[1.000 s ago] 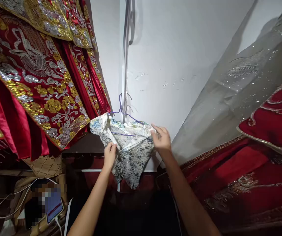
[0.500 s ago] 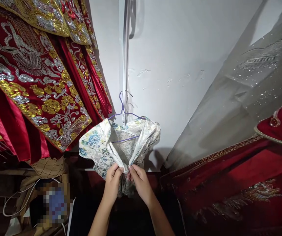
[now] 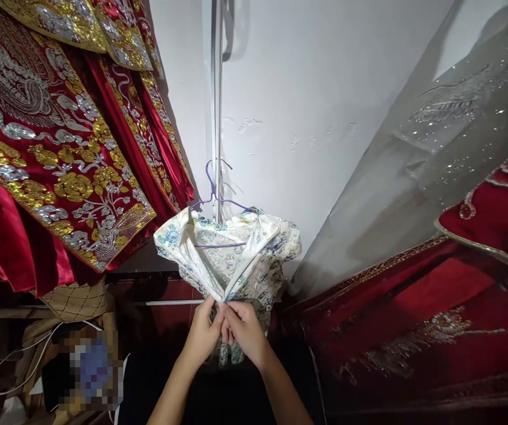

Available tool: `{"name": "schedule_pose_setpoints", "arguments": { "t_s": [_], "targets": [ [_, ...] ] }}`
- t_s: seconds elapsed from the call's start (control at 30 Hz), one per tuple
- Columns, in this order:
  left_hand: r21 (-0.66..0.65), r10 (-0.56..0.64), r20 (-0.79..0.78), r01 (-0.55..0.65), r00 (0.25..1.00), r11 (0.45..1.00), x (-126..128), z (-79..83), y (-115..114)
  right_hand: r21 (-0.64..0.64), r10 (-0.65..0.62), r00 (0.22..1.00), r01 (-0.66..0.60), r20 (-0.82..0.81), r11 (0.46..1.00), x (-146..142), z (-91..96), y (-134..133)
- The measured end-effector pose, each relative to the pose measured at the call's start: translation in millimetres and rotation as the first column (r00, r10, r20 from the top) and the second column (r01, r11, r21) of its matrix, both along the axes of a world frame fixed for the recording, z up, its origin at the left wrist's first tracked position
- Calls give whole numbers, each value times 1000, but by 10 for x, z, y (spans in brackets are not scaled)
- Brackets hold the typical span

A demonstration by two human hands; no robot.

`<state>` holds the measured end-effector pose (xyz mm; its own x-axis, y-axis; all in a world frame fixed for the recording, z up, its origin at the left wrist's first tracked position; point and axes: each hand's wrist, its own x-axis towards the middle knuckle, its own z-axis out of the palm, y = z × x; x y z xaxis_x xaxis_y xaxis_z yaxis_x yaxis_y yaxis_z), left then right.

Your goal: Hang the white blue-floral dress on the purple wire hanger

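Note:
A small white garment with a blue floral print (image 3: 254,260) hangs on a purple wire hanger (image 3: 213,198) against the white wall. My left hand (image 3: 204,333) and my right hand (image 3: 241,327) meet just below its open front. Both pinch the two front edges of the garment together where they join. The fingertips of both hands touch each other there.
Red robes with gold and silver embroidery (image 3: 59,147) hang at the left. A grey sequinned fabric (image 3: 435,153) and another red embroidered garment (image 3: 435,307) fill the right. A white vertical pipe (image 3: 215,88) runs up the wall. White cables (image 3: 19,360) and a woven bag (image 3: 77,298) lie lower left.
A second ago my hands held the garment's sides apart; they came down and together at the front opening. Since then the view shifted slightly while they kept pinching the edges.

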<state>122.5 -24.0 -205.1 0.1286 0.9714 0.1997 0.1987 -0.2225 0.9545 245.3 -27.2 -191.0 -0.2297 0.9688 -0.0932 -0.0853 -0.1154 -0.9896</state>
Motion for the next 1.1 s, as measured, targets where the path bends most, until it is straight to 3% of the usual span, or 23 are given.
{"name": "schedule_pose_setpoints", "arguments": {
  "t_s": [0.17,0.37,0.47,0.53,0.63,0.7,0.77,0.9,1.0,1.1],
  "targets": [
    [28,35,-166,-31,985,999,90,-75,-139,11,-171,972,175,-159,985,58,293,257],
    [92,49,-303,-22,952,996,228,-117,-211,267,-227,951,280,-212,922,67,1122,744],
    [111,16,-341,23,940,994,170,-142,-125,322,-205,942,287,-267,902,14,1485,796],
    [77,-48,-365,82,930,994,99,-151,-45,357,-230,931,325,-283,876,3,1607,747],
    [44,-153,-320,176,935,983,-14,-38,106,403,-238,928,342,-286,849,57,1612,650],
    [106,-138,-267,171,954,979,-79,174,251,410,-178,957,260,-228,874,117,1529,626],
    [235,-39,-217,91,975,968,-136,473,454,379,-102,983,154,-154,912,166,1410,644],
    [497,209,-143,-112,967,861,-230,1052,970,312,-62,997,76,-55,947,202,1171,735],
    [569,316,-307,-93,898,817,-261,1269,1242,312,-41,999,36,10,949,199,1034,815],
    [595,335,-403,-34,852,803,-243,1330,1255,340,-104,992,74,70,938,184,945,907]
  ]
}}
